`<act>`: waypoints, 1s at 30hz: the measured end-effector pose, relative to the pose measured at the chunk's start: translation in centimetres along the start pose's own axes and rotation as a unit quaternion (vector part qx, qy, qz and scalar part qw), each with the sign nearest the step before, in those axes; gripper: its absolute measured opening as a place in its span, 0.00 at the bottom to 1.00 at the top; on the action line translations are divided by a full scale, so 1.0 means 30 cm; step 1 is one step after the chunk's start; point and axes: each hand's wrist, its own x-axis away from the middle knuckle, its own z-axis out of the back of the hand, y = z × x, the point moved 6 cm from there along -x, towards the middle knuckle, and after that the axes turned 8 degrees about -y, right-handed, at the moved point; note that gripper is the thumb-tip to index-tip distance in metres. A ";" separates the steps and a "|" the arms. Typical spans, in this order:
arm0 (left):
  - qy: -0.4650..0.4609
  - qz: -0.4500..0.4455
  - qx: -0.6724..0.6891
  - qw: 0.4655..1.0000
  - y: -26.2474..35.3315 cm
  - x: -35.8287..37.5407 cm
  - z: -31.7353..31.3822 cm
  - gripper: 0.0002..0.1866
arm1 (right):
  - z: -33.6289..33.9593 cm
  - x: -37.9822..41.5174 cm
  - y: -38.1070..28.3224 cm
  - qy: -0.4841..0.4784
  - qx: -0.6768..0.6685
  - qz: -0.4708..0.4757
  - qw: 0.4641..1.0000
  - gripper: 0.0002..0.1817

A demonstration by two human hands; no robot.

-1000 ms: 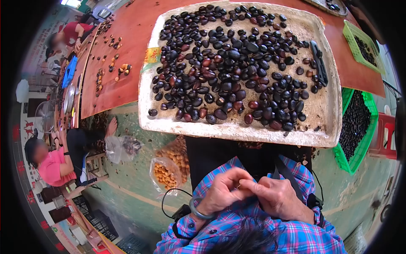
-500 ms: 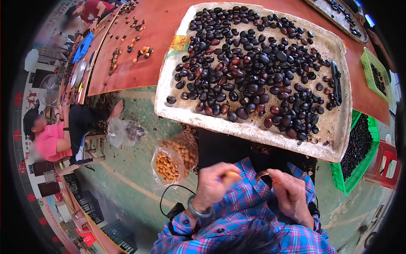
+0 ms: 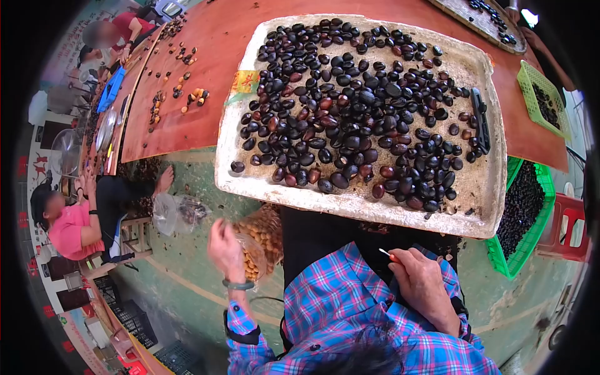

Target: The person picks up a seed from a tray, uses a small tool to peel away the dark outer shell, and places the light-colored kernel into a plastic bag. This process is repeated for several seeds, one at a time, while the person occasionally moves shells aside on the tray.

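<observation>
My left hand [image 3: 226, 251] is stretched out to the left, over the edge of a clear plastic bag of peeled tan nuts [image 3: 265, 231]. Its fingers are blurred, and no nut shows in them. Close to my plaid shirt, my right hand [image 3: 420, 280] is closed around a small knife [image 3: 384, 252]; a thin, bright blade and a bit of orange-red handle stick out past the thumb. In front of me is a large whitish tray [image 3: 325, 201] spread with many glossy dark-shelled nuts [image 3: 350, 119]. A black bar-shaped object [image 3: 480, 122] lies along its right side.
A green crate [image 3: 539, 215] of dark pieces stands at right, near a red stool [image 3: 565, 230]. The reddish table [image 3: 200, 69] carries scattered nuts and a light-green basket [image 3: 540, 103]. At left sits a person in pink [image 3: 78, 228], with another plastic bag [image 3: 165, 212] nearby.
My left hand has swung left from in front of my chest to the bag; the peeled nut it held no longer shows. My right hand keeps the knife. The view has shifted slightly.
</observation>
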 end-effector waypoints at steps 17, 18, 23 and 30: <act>-0.163 -0.474 -0.162 0.850 0.811 -0.069 -0.442 0.11 | 0.022 0.012 0.052 0.012 -0.064 0.023 0.998 0.11; -0.166 -0.471 -0.148 0.853 0.804 -0.068 -0.442 0.12 | 0.025 0.015 0.052 0.014 -0.066 0.018 0.998 0.11; -0.195 -0.452 0.026 0.870 0.809 0.013 -0.330 0.14 | 0.063 0.027 0.046 0.103 -0.173 0.074 0.977 0.17; -0.488 -0.135 0.394 0.767 0.725 0.315 -0.263 0.18 | 0.062 0.028 0.004 0.024 -0.293 0.064 0.954 0.21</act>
